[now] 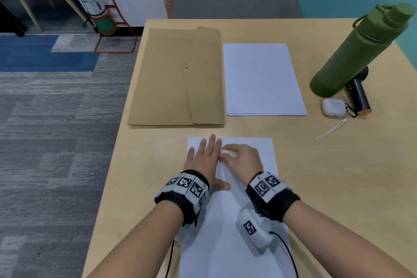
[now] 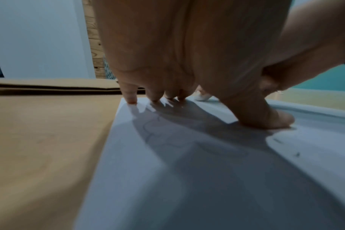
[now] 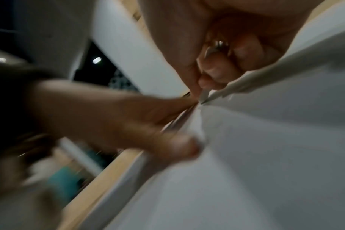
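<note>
Thin white sheet (image 1: 225, 255) lies on the near edge of a smooth pale wooden table (image 1: 338, 176), one flap lifted | left hand (image 1: 204, 160) spread flat, pressing it | right hand (image 1: 242, 157) curled, pinching the flap | beyond: matte brown envelopes (image 1: 176, 79), white paper stack (image 1: 261, 79), cylindrical green bottle (image 1: 356, 52) well apart at right

sheet (image 1: 214, 244) is showing matt white paper | table (image 1: 338, 176) is showing smooth pale wood | envelope (image 1: 176, 79) is showing matt brown paper

Two hands (image 1: 204, 160) (image 1: 243, 157); one sheet (image 1: 261, 153); one paper stack (image 1: 261, 79); one envelope pile (image 1: 176, 79); one bottle (image 1: 356, 52)
</note>
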The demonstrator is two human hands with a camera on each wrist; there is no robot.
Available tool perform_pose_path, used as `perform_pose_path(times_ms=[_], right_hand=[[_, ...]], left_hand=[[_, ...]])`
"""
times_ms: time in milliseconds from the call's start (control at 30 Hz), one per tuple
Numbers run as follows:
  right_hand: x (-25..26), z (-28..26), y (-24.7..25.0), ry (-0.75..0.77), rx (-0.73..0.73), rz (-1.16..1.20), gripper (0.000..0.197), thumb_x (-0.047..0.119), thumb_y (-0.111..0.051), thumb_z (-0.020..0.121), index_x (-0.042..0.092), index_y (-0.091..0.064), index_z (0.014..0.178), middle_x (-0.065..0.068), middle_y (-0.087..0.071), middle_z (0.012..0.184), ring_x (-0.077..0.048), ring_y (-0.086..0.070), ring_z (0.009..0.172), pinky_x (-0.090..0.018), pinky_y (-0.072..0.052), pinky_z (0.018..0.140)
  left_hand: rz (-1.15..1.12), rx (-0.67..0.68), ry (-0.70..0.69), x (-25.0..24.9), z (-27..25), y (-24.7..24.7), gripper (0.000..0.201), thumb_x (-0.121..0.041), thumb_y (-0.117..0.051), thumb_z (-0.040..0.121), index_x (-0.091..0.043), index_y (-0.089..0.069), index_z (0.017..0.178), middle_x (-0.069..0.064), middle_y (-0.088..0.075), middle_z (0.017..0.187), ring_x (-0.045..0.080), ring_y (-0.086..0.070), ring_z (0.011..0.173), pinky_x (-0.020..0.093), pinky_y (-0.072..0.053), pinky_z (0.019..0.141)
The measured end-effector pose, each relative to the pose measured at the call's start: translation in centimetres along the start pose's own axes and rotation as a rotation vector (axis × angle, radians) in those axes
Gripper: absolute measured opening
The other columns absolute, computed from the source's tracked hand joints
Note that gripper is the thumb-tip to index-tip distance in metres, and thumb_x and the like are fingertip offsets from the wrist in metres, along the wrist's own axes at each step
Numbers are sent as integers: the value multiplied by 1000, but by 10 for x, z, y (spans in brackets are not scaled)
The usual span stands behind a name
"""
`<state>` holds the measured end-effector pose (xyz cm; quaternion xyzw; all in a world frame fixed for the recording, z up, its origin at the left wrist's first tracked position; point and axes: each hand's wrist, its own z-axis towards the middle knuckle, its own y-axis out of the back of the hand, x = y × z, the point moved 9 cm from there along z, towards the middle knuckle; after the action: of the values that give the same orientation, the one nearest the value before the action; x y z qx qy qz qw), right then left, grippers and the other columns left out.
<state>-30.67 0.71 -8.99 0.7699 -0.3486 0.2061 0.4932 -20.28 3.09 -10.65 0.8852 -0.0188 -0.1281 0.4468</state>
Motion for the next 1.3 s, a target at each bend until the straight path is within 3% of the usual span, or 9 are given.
perform_pose_path(times_ms=[167, 300, 467, 600, 767, 933, 1100, 1233, 1300], right_hand=[[-10, 12, 31, -102, -193, 155, 29, 28, -59, 86, 16, -66, 112, -3, -64, 123, -19, -55, 118, -19, -36, 90], [-4, -2, -1, -57, -51, 97, 31, 28, -60, 85, 17, -66, 113, -2, -65, 122, -18, -56, 117, -21, -38, 92], [-22, 7, 35, -171, -224, 216, 29, 27, -59, 87, 16, -66, 112, -3, -62, 125, -20, -53, 120, -20, -35, 92], [-10, -6, 6, -98, -74, 96, 31, 29, -59, 86, 18, -65, 115, -1, -63, 124, -19, -54, 119, -25, -39, 96], [-22, 4, 36, -202, -230, 214, 30, 27, -58, 87, 16, -66, 113, -3, -63, 124, -20, -54, 118, -18, -34, 86], [-12, -7, 4, -137, -107, 156, 31, 28, -60, 86, 16, -65, 114, -2, -62, 126, -19, -54, 120, -21, -37, 93], [-30, -2, 41, -262, -303, 285, 30, 25, -58, 87, 15, -66, 113, -5, -64, 122, -21, -56, 115, -18, -35, 83], [-12, -9, 2, -125, -80, 151, 32, 27, -60, 86, 17, -65, 115, -2, -62, 126, -19, -53, 121, -25, -38, 98], [-14, -3, 10, -125, -92, 153, 29, 29, -62, 84, 18, -67, 111, -1, -63, 124, -18, -54, 120, -24, -38, 97]], left_hand=[[9, 16, 0, -1, 0, 0, 121, -58, -67, 75, -18, 23, 147, -1, 30, 154, 22, 19, 144, 45, 4, 116], [0, 16, 5, -1, 0, 0, 121, -58, -66, 76, -18, 23, 147, -2, 30, 153, 21, 19, 144, 44, 5, 116], [15, 21, 9, -1, -1, 1, 121, -57, -66, 76, -17, 23, 146, -1, 30, 154, 21, 19, 144, 45, 4, 116], [19, 14, 6, -1, -1, 1, 120, -59, -65, 76, -17, 23, 146, -1, 30, 154, 21, 19, 144, 44, 4, 116], [18, 20, 6, -1, -1, 1, 120, -58, -65, 77, -17, 23, 146, -1, 29, 154, 21, 19, 144, 44, 4, 116], [26, 11, 3, -1, -2, 2, 119, -61, -63, 77, -17, 23, 146, -1, 30, 154, 21, 19, 144, 44, 4, 116], [21, 7, -2, -1, -2, 2, 119, -60, -64, 77, -17, 23, 146, -2, 30, 154, 21, 19, 144, 44, 5, 116], [16, -7, -12, -1, -1, 1, 119, -61, -63, 77, -18, 23, 146, -2, 30, 153, 20, 19, 144, 43, 4, 116], [6, -20, -24, -1, -2, 2, 117, -61, -62, 77, -18, 21, 147, -2, 28, 154, 19, 17, 145, 42, 2, 117]])
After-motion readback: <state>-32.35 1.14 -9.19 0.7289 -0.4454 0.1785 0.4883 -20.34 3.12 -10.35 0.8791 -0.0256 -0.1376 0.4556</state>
